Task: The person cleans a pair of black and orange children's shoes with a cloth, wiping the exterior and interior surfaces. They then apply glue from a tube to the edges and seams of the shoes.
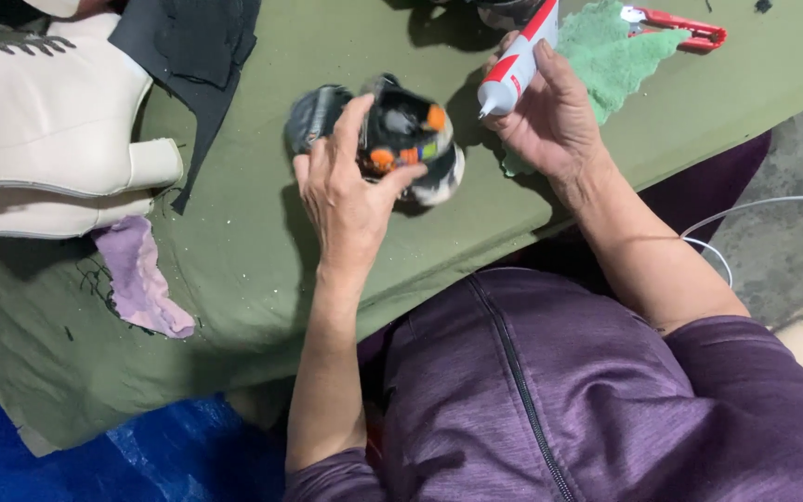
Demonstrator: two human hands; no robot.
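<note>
My left hand [346, 191] grips a small black shoe [401, 139] with orange, green and white patches, holding it just above the green table cloth [253, 251]. My right hand [550, 116] holds a red and white glue tube [518, 60], its nozzle pointing down toward the shoe, a short gap away from it. Both hands are over the middle of the table.
A cream boot [44, 130] lies at the left with a black fabric piece [192, 56] and a lilac scrap [141, 279] beside it. A light green cloth [620, 56] and red-handled snips [676, 23] lie at the far right. Blue sheet [67, 455] covers the floor below.
</note>
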